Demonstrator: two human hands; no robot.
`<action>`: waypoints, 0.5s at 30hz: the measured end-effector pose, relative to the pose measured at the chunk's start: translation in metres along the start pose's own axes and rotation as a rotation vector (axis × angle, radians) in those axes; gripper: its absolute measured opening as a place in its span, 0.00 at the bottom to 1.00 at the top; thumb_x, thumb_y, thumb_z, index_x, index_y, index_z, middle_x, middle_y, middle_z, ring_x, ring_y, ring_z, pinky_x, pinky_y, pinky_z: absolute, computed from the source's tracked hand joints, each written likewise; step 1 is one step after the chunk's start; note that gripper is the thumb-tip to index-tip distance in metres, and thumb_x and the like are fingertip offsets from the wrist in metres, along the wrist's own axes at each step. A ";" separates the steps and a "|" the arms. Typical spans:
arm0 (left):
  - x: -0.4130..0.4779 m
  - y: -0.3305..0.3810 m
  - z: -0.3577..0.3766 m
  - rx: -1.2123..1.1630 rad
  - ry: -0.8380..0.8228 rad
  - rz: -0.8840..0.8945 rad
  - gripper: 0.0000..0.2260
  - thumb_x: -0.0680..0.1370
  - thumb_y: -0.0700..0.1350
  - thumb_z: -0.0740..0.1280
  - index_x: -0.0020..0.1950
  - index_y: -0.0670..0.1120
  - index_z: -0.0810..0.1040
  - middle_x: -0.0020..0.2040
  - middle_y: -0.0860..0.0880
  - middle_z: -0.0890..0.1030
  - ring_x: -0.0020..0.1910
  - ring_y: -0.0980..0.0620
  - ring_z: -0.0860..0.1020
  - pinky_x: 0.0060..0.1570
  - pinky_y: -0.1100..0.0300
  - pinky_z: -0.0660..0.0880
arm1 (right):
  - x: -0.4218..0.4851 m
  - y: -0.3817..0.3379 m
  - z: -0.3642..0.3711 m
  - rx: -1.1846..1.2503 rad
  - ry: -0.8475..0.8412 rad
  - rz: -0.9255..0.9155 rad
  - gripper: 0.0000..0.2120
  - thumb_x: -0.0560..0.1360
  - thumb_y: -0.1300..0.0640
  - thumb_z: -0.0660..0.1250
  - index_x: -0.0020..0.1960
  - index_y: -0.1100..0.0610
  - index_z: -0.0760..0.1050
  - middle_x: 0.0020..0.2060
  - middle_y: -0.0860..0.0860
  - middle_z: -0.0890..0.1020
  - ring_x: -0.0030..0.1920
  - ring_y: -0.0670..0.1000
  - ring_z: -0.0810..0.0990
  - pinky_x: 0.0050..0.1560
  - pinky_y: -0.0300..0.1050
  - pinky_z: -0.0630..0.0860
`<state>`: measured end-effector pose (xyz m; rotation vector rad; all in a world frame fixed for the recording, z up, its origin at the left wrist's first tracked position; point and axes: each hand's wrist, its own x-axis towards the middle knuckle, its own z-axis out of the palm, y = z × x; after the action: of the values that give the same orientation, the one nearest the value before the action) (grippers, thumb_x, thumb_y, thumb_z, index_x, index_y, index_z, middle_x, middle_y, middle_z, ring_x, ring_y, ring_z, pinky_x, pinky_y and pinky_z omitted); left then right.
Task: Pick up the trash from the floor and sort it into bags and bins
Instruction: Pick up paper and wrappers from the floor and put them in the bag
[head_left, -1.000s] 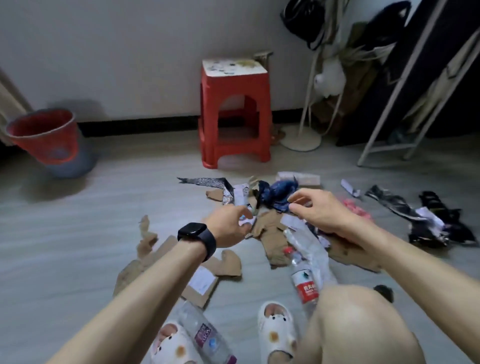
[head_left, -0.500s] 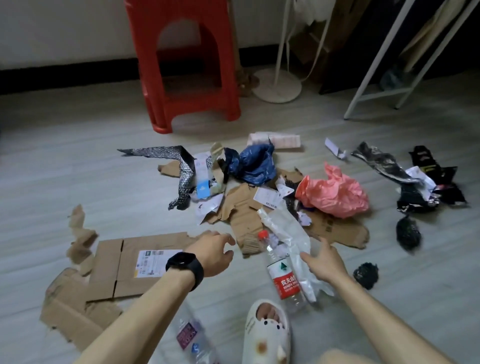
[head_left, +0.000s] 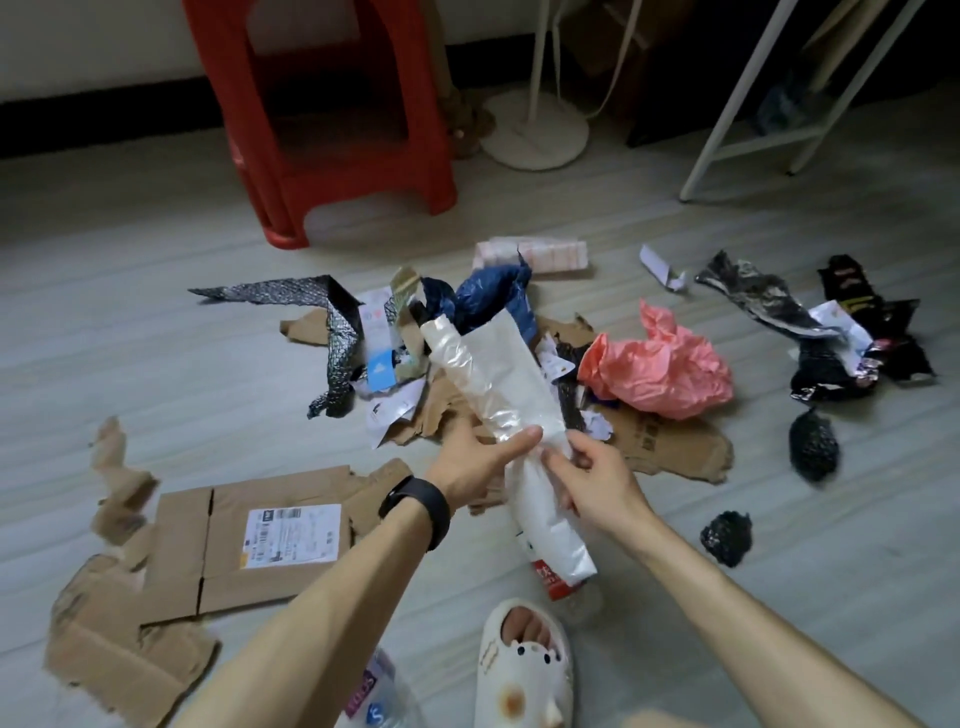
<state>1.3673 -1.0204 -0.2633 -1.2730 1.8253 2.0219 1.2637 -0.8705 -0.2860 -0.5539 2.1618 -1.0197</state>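
Bag (head_left: 498, 374): long axis runs away from the person, held above the floor (head_left: 156, 364).
Left hand (head_left: 475, 465): grips its middle.
Right hand (head_left: 597, 480): pinches alongside, equally near.

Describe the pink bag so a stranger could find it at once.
Start at the red plastic stool by the wall and come right and nearer. The pink bag lies crumpled on torn brown cardboard. Its neighbours are black or blue; it alone is bright pink.
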 end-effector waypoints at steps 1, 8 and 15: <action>-0.008 0.010 -0.006 -0.030 0.068 0.041 0.20 0.73 0.55 0.74 0.59 0.55 0.69 0.55 0.53 0.80 0.49 0.53 0.80 0.45 0.55 0.79 | -0.002 -0.016 0.001 0.011 -0.006 -0.038 0.12 0.79 0.51 0.66 0.43 0.59 0.76 0.31 0.59 0.77 0.28 0.48 0.77 0.34 0.44 0.73; -0.088 0.047 -0.099 -0.025 0.419 0.126 0.37 0.67 0.46 0.68 0.72 0.51 0.55 0.48 0.48 0.81 0.45 0.47 0.80 0.44 0.51 0.80 | -0.040 -0.129 0.013 -0.101 -0.082 -0.272 0.10 0.80 0.47 0.64 0.43 0.50 0.76 0.32 0.50 0.79 0.35 0.50 0.83 0.41 0.49 0.78; -0.211 0.076 -0.177 -0.282 0.434 0.234 0.45 0.73 0.56 0.74 0.77 0.54 0.44 0.56 0.52 0.78 0.52 0.50 0.81 0.55 0.43 0.77 | -0.097 -0.249 0.031 -0.121 -0.247 -0.548 0.06 0.79 0.52 0.67 0.44 0.45 0.79 0.39 0.48 0.84 0.35 0.46 0.85 0.37 0.42 0.76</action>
<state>1.5414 -1.1052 -0.0525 -1.7689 1.9953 2.3382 1.3747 -0.9765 -0.0647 -1.3082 1.8956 -1.0299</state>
